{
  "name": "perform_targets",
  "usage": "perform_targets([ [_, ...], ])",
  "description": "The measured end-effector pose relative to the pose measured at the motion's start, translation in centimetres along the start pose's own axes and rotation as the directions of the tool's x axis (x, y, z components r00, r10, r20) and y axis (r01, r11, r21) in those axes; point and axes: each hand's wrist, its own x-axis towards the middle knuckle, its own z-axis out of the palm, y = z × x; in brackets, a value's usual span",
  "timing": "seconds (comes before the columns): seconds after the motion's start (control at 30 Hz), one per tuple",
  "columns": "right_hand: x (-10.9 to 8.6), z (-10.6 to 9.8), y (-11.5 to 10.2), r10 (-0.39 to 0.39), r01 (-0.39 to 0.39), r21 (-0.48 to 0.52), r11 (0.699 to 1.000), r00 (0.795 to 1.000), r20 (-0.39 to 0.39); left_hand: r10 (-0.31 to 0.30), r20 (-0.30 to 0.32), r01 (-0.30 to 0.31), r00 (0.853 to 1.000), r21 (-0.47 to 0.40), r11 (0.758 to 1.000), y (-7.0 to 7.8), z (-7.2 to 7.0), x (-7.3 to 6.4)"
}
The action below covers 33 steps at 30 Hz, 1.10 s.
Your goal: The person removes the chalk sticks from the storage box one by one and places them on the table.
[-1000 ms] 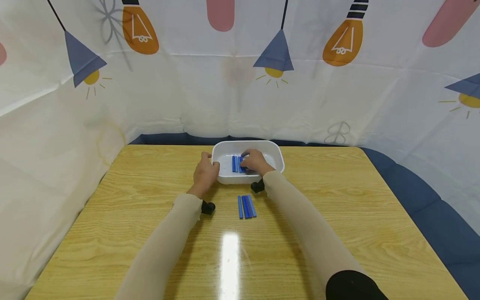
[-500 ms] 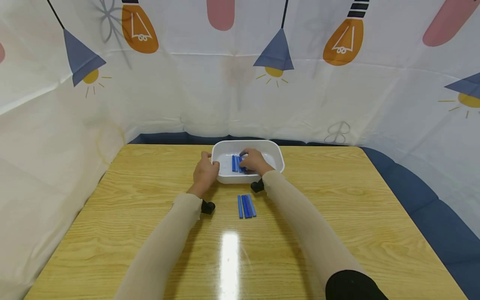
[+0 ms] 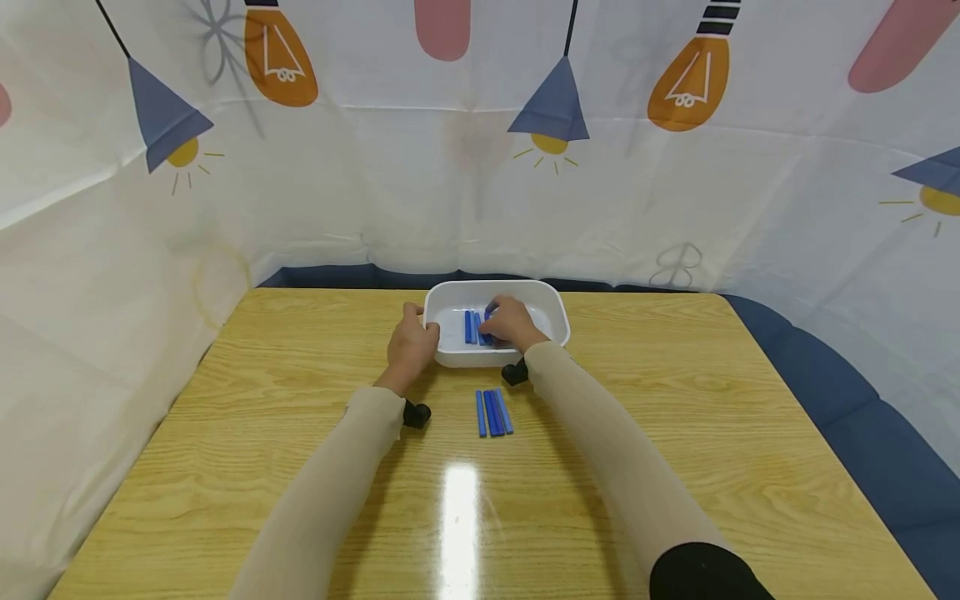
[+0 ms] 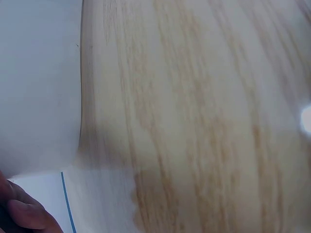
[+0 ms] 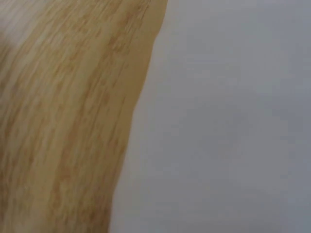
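A white plastic tray [image 3: 495,358] with raised walls stands on the table, several short blue sticks [image 3: 470,327] side by side inside it. My left hand [image 3: 408,343] grips the tray's left end, thumb at the rim; part of that hand [image 4: 29,213] shows low in the left wrist view. Reaching over the near wall, my right hand [image 3: 512,322] pinches a blue stick among the others, its fingers partly hiding them. In front of the tray, several more blue sticks [image 3: 492,413] lie in a row on the wood, apart from both hands.
The wood-grain table [image 3: 300,467] extends to either side. Dark blue padded seating [image 3: 832,392] borders its right and far edges. A patterned white cloth [image 3: 420,192] hangs behind. The right wrist view shows mostly the pale tray wall [image 5: 218,126].
My right fingertips have shifted slightly to the right within the tray along with a blue stick. My left hand, the tray and the sticks on the table stay where they were.
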Motion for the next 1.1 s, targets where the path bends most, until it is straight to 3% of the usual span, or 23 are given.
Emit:
perform_targets([
  [0.3,-0.06,0.12,0.12,-0.076,0.075,-0.066,0.995,0.997,-0.022,-0.005,-0.008,0.005,1.000,-0.001,1.000,0.12,-0.04,-0.05],
  [0.63,-0.20,0.21,0.01,-0.079,0.077,-0.068,0.995,0.996,-0.036,-0.021,0.009,0.021,1.000,-0.007,1.000,0.29,-0.13,-0.13],
  [1.1,-0.28,-0.11,0.11,-0.063,0.064,0.023,0.998,0.996,-0.061,-0.031,0.012,0.031,0.999,0.001,1.000,0.26,-0.01,0.01],
])
